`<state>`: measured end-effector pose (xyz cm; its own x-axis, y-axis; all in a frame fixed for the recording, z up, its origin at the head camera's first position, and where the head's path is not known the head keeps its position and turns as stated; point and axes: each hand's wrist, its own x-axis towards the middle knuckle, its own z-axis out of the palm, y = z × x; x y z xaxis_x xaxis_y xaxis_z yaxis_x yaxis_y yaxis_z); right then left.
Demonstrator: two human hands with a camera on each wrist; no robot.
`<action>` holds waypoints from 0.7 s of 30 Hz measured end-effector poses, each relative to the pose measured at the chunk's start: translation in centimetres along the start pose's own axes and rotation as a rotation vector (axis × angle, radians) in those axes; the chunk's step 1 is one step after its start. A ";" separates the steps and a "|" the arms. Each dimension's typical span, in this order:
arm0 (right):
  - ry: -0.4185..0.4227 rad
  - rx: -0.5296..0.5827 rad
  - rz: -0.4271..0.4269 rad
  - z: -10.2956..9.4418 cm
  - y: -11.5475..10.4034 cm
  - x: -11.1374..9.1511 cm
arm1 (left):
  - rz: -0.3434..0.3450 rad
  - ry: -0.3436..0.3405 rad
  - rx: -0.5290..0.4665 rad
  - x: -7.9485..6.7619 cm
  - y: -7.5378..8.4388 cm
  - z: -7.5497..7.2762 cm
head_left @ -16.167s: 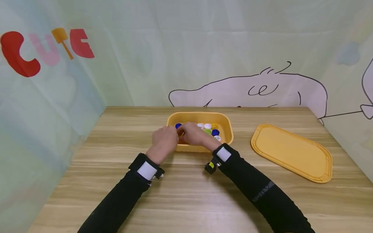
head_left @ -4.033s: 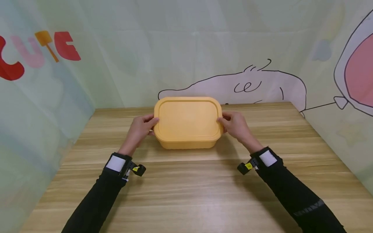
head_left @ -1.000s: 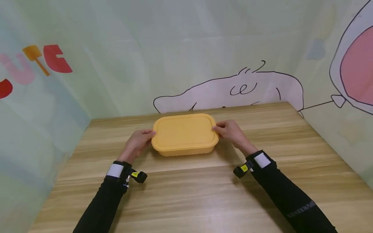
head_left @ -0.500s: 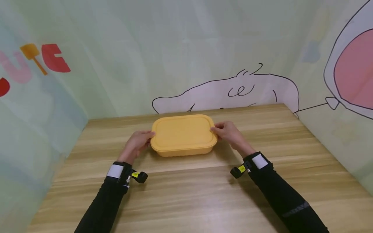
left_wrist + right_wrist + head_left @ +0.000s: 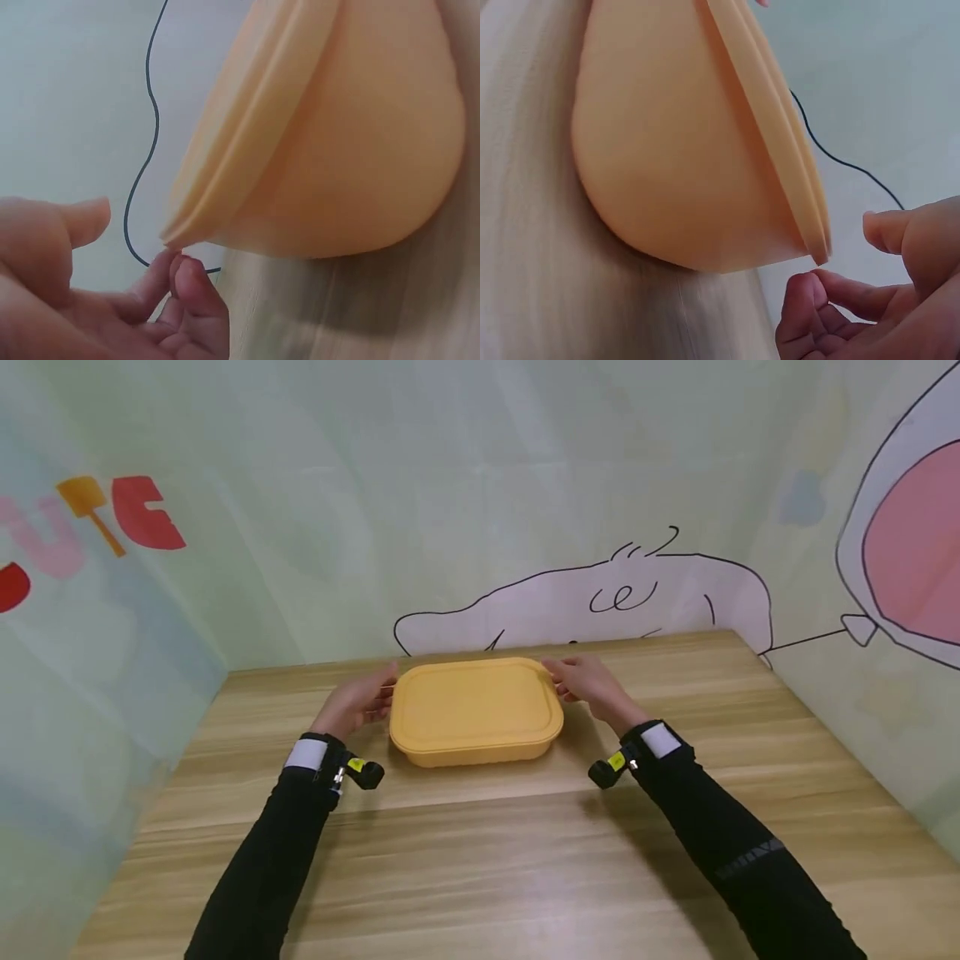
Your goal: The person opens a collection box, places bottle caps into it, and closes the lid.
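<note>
A yellow rectangular box (image 5: 480, 755) stands on the table with its yellow lid (image 5: 476, 703) lying over the top. My left hand (image 5: 358, 700) is beside the box's left end, thumb lifted off the lid. In the left wrist view its loosely bent fingertips (image 5: 196, 283) are at the lid's corner; whether they touch it I cannot tell. On the other end is my right hand (image 5: 592, 687), its thumb apart from the lid in the right wrist view and its fingertips (image 5: 804, 291) just below the rim. The lid hides the box's contents.
The wooden table (image 5: 465, 860) spreads in front of the box. Behind it hangs a pale printed curtain (image 5: 420, 510) with cartoon drawings. Black wrist cameras (image 5: 366, 773) sit on both forearms.
Long before, the box was uncovered with bottle caps inside and the lid lay at right. Since half a second ago, both hands have let go of the lidded box and shifted slightly away from me.
</note>
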<state>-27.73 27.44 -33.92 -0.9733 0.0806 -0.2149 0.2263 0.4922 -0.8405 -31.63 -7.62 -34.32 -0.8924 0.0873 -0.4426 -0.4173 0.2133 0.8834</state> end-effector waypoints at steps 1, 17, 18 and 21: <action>0.000 0.015 0.015 0.1 0.0 0.3 | -0.001 0.009 -0.003 0.2 0.1 0.1; 0.085 0.122 0.035 2.6 0.7 3.1 | 0.027 0.085 0.008 1.8 -0.8 2.4; 0.097 0.118 0.031 2.8 0.8 3.1 | 0.044 0.094 0.009 1.8 -0.8 2.6; 0.146 0.121 0.003 3.5 0.9 3.2 | 0.093 0.131 0.010 2.0 -1.3 3.1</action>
<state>-30.53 25.09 -37.13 -0.9658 0.2111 -0.1508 0.2239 0.3850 -0.8953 -32.39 -4.73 -36.80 -0.9423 -0.0207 -0.3342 -0.3304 0.2197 0.9179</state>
